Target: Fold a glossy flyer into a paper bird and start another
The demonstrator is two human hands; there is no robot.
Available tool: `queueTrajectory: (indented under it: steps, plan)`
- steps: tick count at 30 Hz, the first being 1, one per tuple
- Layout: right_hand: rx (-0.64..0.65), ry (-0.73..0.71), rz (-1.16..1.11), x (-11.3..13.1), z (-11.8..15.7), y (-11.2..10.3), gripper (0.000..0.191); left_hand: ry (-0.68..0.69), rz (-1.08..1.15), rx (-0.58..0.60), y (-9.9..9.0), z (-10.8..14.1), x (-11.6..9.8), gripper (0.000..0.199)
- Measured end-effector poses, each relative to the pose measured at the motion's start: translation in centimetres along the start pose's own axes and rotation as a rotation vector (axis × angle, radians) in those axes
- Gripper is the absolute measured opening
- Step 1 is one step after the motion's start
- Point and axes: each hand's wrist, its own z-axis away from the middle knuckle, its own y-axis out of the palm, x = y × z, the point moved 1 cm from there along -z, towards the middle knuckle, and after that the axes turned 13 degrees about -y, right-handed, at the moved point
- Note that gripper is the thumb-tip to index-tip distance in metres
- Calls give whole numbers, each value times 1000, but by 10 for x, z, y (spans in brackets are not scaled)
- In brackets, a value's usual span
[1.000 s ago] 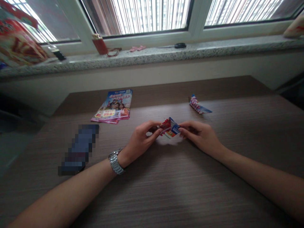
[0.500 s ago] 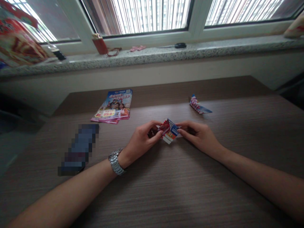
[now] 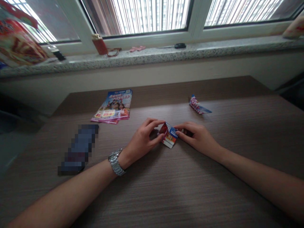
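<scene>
Leaflets (image 3: 113, 106), glossy and flat, lie far left on the wood-grain table (image 3: 166, 190). Left hand (image 3: 142, 139) pinches one side of a small folded paper (image 3: 169, 135) at mid-table; right hand (image 3: 198, 136) pinches the other. Another folded piece (image 3: 198, 106) sits beyond, well apart. Bare tabletop spreads toward the near edge.

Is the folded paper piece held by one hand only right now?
No, both the left hand and the right hand pinch the folded paper piece between them.
</scene>
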Motion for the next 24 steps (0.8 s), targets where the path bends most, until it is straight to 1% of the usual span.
queueTrajectory:
  steps: [5, 13, 24]
  plan:
    - [15, -10, -12, 0, 0, 2, 20, 5, -36, 41, 0, 0, 1, 49]
    - [33, -17, -2, 0, 0, 3, 19, -15, -112, 34, 2, 0, 2, 44]
    - [45, -18, -3, 3, 1, 6, 32, -38, -142, 46, 4, -1, 3, 42]
